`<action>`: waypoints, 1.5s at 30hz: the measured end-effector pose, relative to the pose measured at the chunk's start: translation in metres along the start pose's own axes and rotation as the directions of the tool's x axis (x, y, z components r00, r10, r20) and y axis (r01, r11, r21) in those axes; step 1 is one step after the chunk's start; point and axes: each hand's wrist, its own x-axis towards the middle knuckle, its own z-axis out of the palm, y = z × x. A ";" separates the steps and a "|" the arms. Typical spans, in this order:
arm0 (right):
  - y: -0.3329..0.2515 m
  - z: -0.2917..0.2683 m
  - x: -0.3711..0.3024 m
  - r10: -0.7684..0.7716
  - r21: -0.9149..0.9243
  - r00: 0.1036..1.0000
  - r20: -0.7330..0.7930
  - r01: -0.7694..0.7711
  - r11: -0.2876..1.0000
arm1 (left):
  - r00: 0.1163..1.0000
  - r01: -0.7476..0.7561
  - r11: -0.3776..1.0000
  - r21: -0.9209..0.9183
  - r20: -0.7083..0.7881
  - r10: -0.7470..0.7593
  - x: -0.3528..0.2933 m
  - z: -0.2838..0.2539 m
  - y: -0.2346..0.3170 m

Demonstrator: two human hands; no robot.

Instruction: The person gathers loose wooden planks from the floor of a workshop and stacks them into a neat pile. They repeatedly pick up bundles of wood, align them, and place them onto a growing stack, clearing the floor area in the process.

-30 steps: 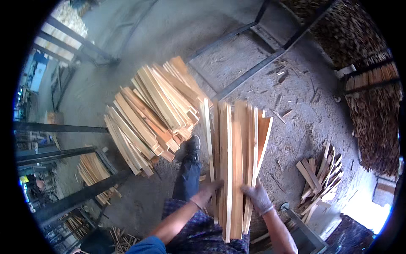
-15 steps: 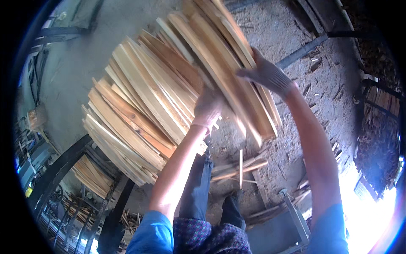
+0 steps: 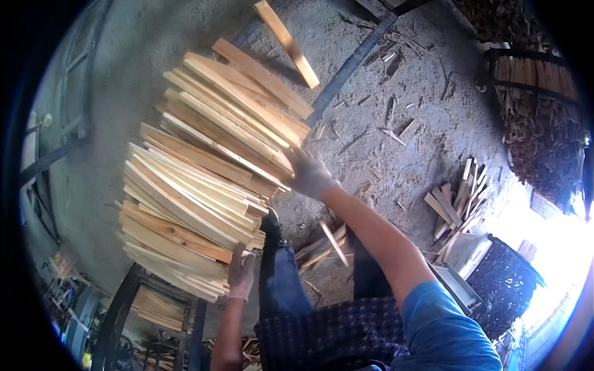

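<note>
A wide row of wooden slats, pale and light brown, lies fanned side by side in front of me to the left. My left hand, in a pale glove, rests with straight fingers against the near ends of the slats at the row's lower end. Farther along, my right hand, also gloved, touches the slats' right ends with its fingers stretched toward them. Neither hand is wrapped round a slat. One loose slat lies apart beyond the row's far end.
Dark metal bars cross the dusty floor, which is littered with wood chips. Short wood pieces are heaped at the right, and a few sticks lie by my legs. A dark frame stands at the lower left.
The bundle of slats between my hands has been let go and now lies at the row's far end. My left hand has moved toward me along the row; my right has come left to the slats' ends.
</note>
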 end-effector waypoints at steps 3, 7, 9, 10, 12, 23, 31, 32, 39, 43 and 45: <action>0.058 0.007 -0.080 0.076 0.115 0.994 0.073 -0.084 0.990 | 0.974 0.226 0.951 0.211 -0.036 -0.223 -0.047 -0.007 0.032; 0.147 -0.003 -0.134 0.333 0.211 0.920 0.208 -0.375 0.903 | 0.965 0.198 0.978 0.062 -0.185 -0.184 -0.078 0.016 -0.006; 0.172 -0.028 -0.135 0.376 0.176 0.866 0.328 -0.448 0.877 | 0.929 0.274 0.962 0.018 -0.262 -0.260 -0.071 0.043 0.015; 0.191 -0.035 -0.135 0.346 0.125 0.896 0.279 -0.392 0.912 | 0.909 0.316 0.949 0.005 -0.288 -0.301 -0.067 0.049 0.031; 0.234 -0.043 -0.142 0.298 0.235 0.951 0.086 -0.310 0.921 | 0.937 0.280 0.953 0.112 -0.248 -0.247 -0.041 0.079 0.096; 0.274 -0.167 -0.057 0.216 0.307 0.964 0.158 -0.255 0.917 | 0.951 -0.196 0.900 0.389 -0.149 0.272 0.162 0.159 0.297; 0.245 -0.111 0.128 -0.123 0.450 0.991 0.052 0.087 0.889 | 0.901 -0.216 0.316 0.924 0.063 0.429 0.349 0.098 0.304; 0.232 -0.105 0.159 -0.096 0.513 0.992 0.076 0.044 0.857 | 0.871 -0.219 0.285 0.933 0.056 0.487 0.360 0.088 0.299; 0.288 0.032 0.366 -0.370 0.459 0.918 0.144 0.269 0.847 | 0.791 -0.295 0.147 0.944 0.155 0.592 0.451 0.071 0.301; 0.180 -0.005 0.335 -0.127 0.552 0.895 0.428 -0.147 0.821 | 0.902 -0.157 0.150 0.976 0.080 0.425 0.433 0.039 0.281; 0.181 -0.029 0.306 -0.111 0.536 0.887 0.449 -0.168 0.828 | 0.949 -0.173 0.216 0.961 0.104 0.298 0.436 0.040 0.296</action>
